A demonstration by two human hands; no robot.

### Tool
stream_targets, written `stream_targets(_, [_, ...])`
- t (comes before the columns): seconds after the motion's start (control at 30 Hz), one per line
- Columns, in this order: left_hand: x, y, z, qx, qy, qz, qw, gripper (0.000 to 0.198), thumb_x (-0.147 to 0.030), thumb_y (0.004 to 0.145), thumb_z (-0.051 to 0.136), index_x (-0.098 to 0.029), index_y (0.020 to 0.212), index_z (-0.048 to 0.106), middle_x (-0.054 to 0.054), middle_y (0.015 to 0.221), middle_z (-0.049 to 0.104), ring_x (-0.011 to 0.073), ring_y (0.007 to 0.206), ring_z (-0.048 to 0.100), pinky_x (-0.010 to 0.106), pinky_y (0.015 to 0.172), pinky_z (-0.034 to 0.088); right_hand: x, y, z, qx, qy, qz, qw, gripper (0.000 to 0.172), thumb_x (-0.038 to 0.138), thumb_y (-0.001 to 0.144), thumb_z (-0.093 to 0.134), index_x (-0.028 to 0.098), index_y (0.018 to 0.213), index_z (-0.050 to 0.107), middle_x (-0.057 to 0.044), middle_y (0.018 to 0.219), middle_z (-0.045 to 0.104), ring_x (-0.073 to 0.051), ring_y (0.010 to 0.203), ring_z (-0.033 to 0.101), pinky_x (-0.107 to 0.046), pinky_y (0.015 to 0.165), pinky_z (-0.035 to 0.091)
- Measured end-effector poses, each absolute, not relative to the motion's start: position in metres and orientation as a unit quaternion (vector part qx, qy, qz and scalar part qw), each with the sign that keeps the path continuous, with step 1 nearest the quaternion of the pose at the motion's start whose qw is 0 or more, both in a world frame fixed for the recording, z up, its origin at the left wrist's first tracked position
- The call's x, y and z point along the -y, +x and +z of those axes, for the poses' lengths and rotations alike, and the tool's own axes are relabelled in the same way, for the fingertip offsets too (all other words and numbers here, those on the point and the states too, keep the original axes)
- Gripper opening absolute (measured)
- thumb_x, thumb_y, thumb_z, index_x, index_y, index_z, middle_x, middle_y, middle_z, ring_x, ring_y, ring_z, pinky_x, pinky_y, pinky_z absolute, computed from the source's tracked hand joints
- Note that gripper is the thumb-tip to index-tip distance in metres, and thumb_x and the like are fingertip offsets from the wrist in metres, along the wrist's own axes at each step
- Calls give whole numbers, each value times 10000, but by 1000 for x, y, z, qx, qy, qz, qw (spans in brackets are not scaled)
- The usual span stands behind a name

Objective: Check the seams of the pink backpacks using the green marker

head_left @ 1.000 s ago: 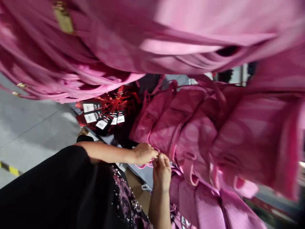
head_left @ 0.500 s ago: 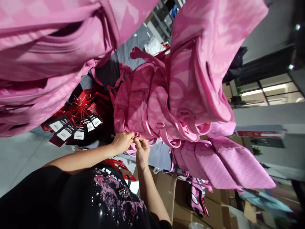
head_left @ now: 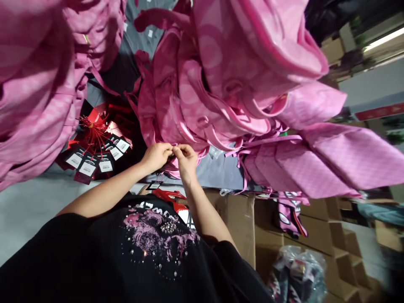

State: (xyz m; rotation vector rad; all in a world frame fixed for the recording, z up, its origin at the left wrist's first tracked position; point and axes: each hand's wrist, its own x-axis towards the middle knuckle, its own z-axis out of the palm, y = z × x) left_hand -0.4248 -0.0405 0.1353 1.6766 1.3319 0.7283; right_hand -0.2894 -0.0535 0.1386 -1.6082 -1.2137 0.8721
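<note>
My left hand [head_left: 157,156] and my right hand [head_left: 187,161] meet fingertip to fingertip at the lower edge of a row of pink patterned backpacks [head_left: 186,97]. Both are pinched closed. What lies between the fingertips is too small to make out. Pink straps hang just behind and below them. Left of my hands lies a bunch of black hang tags [head_left: 87,167] with white labels, their red strings [head_left: 94,129] gathered together. One more black tag [head_left: 155,185] shows under my left hand, above a red item [head_left: 170,195] near my shirt.
More pink backpacks [head_left: 28,92] pile up at the left. Pink checked bags [head_left: 315,164] stand in a row at the right. Cardboard boxes [head_left: 233,223] and a clear plastic-wrapped bundle [head_left: 298,273] are below. A grey cloth [head_left: 214,170] covers the table.
The view has swung, so the bags and boxes sit higher in it. My hands stay pinched together beside the pink backpacks. The tag below my left hand shows more clearly now.
</note>
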Motion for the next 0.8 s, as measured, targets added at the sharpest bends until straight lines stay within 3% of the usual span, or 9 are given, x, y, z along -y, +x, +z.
stream_targets(0.1, [44, -423, 136, -585, 642, 320, 379, 99, -221, 847, 584, -188, 846, 677, 13, 750, 713, 156, 711, 645, 235, 636, 414, 52, -297, 140, 508, -633, 353, 465, 161, 352, 752, 669, 197, 737, 627, 4, 779, 615, -152, 758, 565, -294, 749, 480])
stream_targets(0.23, [54, -423, 136, -593, 638, 342, 354, 188, -183, 826, 537, -197, 932, 692, 10, 836, 737, 143, 761, 665, 219, 680, 451, 60, -309, 142, 499, -627, 339, 492, 102, 272, 782, 639, 199, 718, 606, 12, 784, 589, -150, 795, 549, -284, 787, 471])
stream_targets(0.43, [60, -427, 138, -627, 632, 350, 293, 81, -212, 766, 571, -172, 750, 639, -4, 693, 683, 124, 643, 611, 208, 630, 448, 71, -321, 144, 458, -616, 353, 535, 127, 176, 801, 641, 201, 697, 571, 20, 772, 569, -139, 804, 544, -256, 793, 472])
stream_targets(0.57, [62, -426, 144, -615, 655, 335, 282, 133, -216, 768, 542, -180, 822, 659, -5, 764, 711, 125, 705, 646, 203, 679, 485, 72, -323, 147, 424, -616, 364, 555, 170, 111, 794, 626, 204, 676, 546, 21, 765, 555, -137, 803, 544, -243, 779, 466])
stream_targets(0.8, [59, -427, 148, -623, 673, 321, 238, 153, -261, 778, 555, -185, 849, 667, 4, 784, 715, 140, 705, 645, 231, 709, 494, 73, -322, 147, 396, -619, 373, 566, 165, 157, 791, 640, 213, 673, 539, 21, 777, 540, -148, 807, 539, -261, 785, 464])
